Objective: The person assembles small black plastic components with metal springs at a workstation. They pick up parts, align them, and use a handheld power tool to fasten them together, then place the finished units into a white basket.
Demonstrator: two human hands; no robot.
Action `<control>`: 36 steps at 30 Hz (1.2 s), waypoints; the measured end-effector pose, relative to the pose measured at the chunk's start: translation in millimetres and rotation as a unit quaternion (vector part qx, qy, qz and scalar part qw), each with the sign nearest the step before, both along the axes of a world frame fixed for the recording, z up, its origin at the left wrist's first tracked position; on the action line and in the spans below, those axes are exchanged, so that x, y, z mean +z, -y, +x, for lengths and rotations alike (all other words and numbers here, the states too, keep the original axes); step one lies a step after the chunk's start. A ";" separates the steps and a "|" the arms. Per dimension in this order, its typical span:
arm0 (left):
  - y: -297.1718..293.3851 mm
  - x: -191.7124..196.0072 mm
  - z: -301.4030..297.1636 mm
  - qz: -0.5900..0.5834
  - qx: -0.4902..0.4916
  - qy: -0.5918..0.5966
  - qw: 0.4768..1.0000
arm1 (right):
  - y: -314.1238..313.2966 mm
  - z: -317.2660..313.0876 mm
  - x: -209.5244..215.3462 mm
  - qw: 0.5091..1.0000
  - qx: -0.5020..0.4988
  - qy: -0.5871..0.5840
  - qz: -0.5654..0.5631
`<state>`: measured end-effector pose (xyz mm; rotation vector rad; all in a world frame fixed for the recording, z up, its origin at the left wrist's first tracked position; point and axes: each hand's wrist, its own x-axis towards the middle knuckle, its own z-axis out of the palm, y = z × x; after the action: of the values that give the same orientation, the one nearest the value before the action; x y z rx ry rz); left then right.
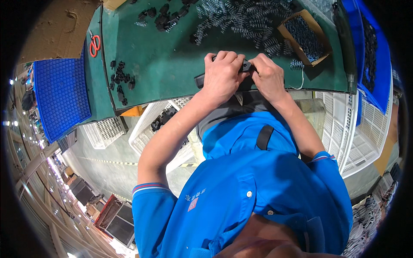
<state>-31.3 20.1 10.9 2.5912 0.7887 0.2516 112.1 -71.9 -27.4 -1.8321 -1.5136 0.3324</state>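
My left hand (pixel 221 73) and my right hand (pixel 267 75) meet at the near edge of the green table (pixel 163 64). Together they grip a black plastic part (pixel 245 66); its long end (pixel 199 80) sticks out to the left under my left hand. Both sets of fingers curl over the part and hide most of it. A heap of metal coil springs (pixel 241 19) lies just beyond my hands. Whether a spring is between my fingers cannot be seen.
A cardboard box of springs (pixel 305 36) sits at the right. Small black parts lie at the top (pixel 165 17) and left (pixel 120 81). Red scissors (pixel 94 45) rest by a blue tray (pixel 60 96). White crates (pixel 357 133) stand below the table; a blue bin (pixel 372 56) is far right.
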 end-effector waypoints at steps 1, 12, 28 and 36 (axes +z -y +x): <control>1.5 0.5 1.1 0.011 0.001 -0.009 1.000 | 0.0 0.7 0.8 1.000 0.004 0.004 -0.005; -5.2 -9.9 2.1 -0.040 -0.022 0.047 0.998 | -0.9 7.0 -8.3 1.000 0.020 -0.006 0.013; 8.0 -11.6 20.4 0.105 -0.023 -0.033 0.994 | 26.4 80.1 63.7 0.986 -0.153 -0.049 0.042; 3.2 -1.4 22.3 0.074 -0.027 -0.046 0.996 | 28.0 248.2 69.2 0.854 -0.282 0.305 -0.314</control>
<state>-9.0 16.9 9.5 2.7768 0.7577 0.1813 360.4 -99.9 41.8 -3.0209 -1.2102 -0.0781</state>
